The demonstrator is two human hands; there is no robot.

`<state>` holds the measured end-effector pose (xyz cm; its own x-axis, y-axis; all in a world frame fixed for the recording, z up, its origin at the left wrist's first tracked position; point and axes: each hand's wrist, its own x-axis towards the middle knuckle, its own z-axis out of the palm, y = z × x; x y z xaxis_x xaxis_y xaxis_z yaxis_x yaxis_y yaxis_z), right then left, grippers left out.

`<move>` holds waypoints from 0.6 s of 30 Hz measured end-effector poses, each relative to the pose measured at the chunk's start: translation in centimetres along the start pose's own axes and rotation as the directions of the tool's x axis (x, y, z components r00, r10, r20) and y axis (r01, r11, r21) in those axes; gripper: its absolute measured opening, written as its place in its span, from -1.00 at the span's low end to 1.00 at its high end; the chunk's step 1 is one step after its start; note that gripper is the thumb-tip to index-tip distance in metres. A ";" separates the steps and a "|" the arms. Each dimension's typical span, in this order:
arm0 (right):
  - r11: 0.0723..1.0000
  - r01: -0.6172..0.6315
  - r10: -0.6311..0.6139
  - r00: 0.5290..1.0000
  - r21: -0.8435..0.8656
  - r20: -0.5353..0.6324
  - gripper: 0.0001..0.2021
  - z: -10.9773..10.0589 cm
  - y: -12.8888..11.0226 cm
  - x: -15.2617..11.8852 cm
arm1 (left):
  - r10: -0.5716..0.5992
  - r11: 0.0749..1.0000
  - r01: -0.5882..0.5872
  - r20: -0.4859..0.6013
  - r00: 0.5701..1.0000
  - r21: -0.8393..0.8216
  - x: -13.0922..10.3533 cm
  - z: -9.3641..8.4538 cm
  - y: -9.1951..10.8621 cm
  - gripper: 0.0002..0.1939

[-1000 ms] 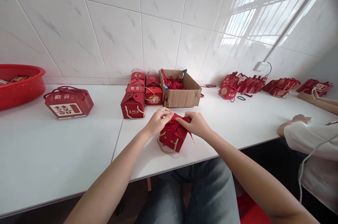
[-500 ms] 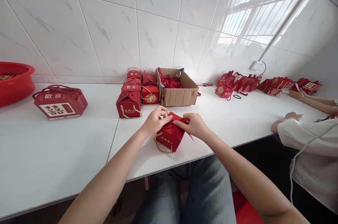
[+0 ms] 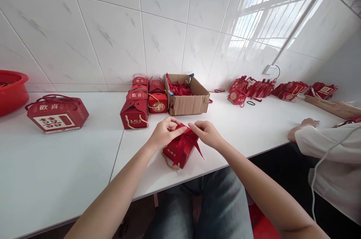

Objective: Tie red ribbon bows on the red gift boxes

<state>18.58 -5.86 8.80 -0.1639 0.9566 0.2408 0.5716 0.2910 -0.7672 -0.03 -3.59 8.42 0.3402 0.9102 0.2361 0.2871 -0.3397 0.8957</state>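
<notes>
Low between left grip (image 3: 166, 133) and right grip (image 3: 208, 133): a ribboned box (image 3: 186, 152).

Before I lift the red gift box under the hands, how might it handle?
The red gift box probably keeps its shape: its sides look flat and crisp-edged. Its rope handle likely flops, since it droops in a curve.

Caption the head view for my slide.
Left hand and right hand at the red ribbon on a red box.
</notes>
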 end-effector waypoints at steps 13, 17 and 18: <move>0.821 -0.179 0.131 0.983 0.542 0.126 -0.52 0.9 0.8 -0.4 | -0.080 0.989 0.090 0.086 0.993 -0.119 0.1 0.7 -0.9 -0.41; 0.632 -0.208 0.168 0.977 0.746 0.130 -0.53 1.7 1.3 -0.6 | -0.059 0.989 0.068 0.070 0.996 -0.130 0.3 0.9 -1.1 -0.40; 0.580 -0.216 0.185 0.974 0.785 0.131 -0.53 1.9 1.4 -0.6 | -0.055 0.989 0.064 0.066 0.996 -0.132 0.4 1.0 -1.1 -0.39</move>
<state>17.95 -6.03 6.39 -0.1590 0.9872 0.0146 -0.2645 -0.0283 -0.9640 0.68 -3.12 7.15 0.3822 0.9100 0.1607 0.1872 -0.2466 0.9509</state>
